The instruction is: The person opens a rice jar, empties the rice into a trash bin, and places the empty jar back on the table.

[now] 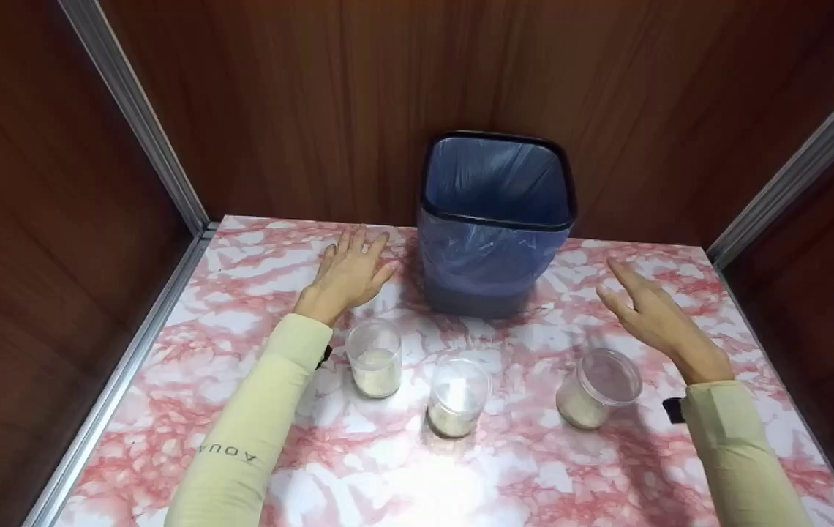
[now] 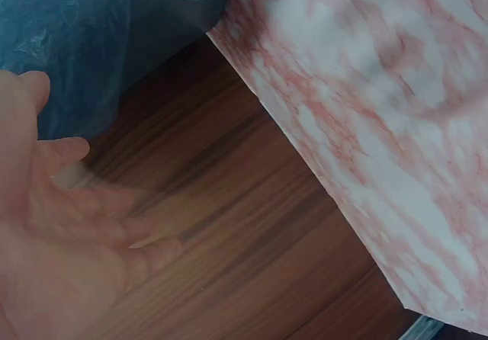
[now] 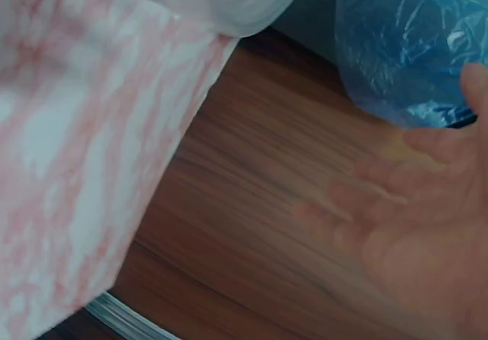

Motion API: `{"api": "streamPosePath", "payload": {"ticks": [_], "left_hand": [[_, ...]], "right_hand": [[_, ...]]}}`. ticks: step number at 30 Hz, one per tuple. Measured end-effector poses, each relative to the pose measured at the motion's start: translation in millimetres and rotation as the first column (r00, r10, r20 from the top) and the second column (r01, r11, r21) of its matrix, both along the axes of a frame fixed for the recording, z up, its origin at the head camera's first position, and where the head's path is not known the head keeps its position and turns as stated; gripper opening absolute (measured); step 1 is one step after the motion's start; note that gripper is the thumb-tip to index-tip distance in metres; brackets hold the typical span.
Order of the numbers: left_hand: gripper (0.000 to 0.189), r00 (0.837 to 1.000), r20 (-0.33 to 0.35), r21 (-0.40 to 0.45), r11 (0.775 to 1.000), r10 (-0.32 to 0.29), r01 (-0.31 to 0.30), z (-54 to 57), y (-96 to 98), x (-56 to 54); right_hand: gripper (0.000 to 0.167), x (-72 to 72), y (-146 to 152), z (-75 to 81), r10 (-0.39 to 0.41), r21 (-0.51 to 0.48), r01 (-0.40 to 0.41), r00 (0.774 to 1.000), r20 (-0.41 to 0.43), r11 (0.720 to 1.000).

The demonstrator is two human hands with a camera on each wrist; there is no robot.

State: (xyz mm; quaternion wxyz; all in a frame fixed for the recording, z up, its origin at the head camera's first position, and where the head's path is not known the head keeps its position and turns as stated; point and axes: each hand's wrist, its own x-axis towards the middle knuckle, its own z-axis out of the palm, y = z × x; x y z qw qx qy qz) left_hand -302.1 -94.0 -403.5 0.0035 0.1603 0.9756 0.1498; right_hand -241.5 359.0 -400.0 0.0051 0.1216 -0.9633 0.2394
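Observation:
My left hand (image 1: pixel 350 272) is held palm down with its fingers spread, left of a bin (image 1: pixel 486 274) lined with a bluish clear bag. On the bin's other side my right hand (image 1: pixel 650 316) has straight fingers pointing toward the back wall. Neither hand holds anything. Three clear plastic jars stand on the table, each with pale contents low inside. The left jar (image 1: pixel 375 366) is just below my left wrist, the middle jar (image 1: pixel 456 401) is in front of the bin, and the right jar (image 1: pixel 592 391) is nearest my right hand. Both wrist views show the bag (image 2: pixel 76 58) beside the fingers.
The tabletop (image 1: pixel 512 468) has a red and white marbled cover. Dark wood-grain panels (image 1: pixel 300 110) enclose it at the back and both sides. Metal rails (image 1: pixel 146 117) run along the corners and the left edge. A bright light reflection lies on the front middle.

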Motion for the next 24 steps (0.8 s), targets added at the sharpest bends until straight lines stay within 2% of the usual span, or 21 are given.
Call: {"api": "streamPosePath", "payload": {"ticks": [6, 9, 11, 13, 15, 19, 22, 24], "left_hand": [[0.060, 0.996, -0.078, -0.008, 0.999, -0.050, 0.049, 4.3, 5.6, 6.5], [0.058, 0.990, -0.121, -0.030, 0.997, -0.074, 0.071, 6.0, 9.6, 10.4], [0.055, 0.980, -0.171, -0.051, 0.995, -0.098, 0.091, 6.4, 13.1, 13.2], [0.050, 0.965, -0.227, -0.058, 0.991, -0.131, 0.121, 6.6, 17.2, 16.1], [0.045, 0.942, -0.291, -0.059, 0.986, -0.168, 0.158, 6.2, 21.8, 18.4], [0.035, 0.885, -0.403, -0.051, 0.971, -0.233, 0.232, 4.6, 29.8, 22.0], [0.031, 0.856, -0.443, -0.052, 0.961, -0.266, 0.272, 3.0, 34.7, 25.0], [0.029, 0.846, -0.449, -0.062, 0.954, -0.288, 0.292, 2.9, 38.5, 27.4]], "right_hand": [[0.065, 8.1, 15, -9.8, 0.014, -0.100, -0.005, 0.996, 0.084, 0.995], [0.060, 11.0, 24, -19.3, 0.008, -0.136, 0.004, 0.996, 0.086, 0.991], [0.057, 12.6, 31, -27.9, -0.002, -0.143, 0.011, 0.998, 0.068, 0.990], [0.053, 15.0, 38, -37.2, -0.007, -0.146, 0.016, 0.998, 0.060, 0.989], [0.049, 17.9, 46, -47.2, 0.003, -0.159, 0.006, 0.998, 0.060, 0.987], [0.043, 26.1, 60, -65.7, 0.106, -0.214, -0.086, 0.991, 0.087, 0.973], [0.048, 31.3, 67, -77.9, 0.223, -0.269, -0.179, 0.964, 0.142, 0.946], [0.053, 34.1, 71, -84.7, 0.296, -0.318, -0.222, 0.933, 0.206, 0.922]]}}
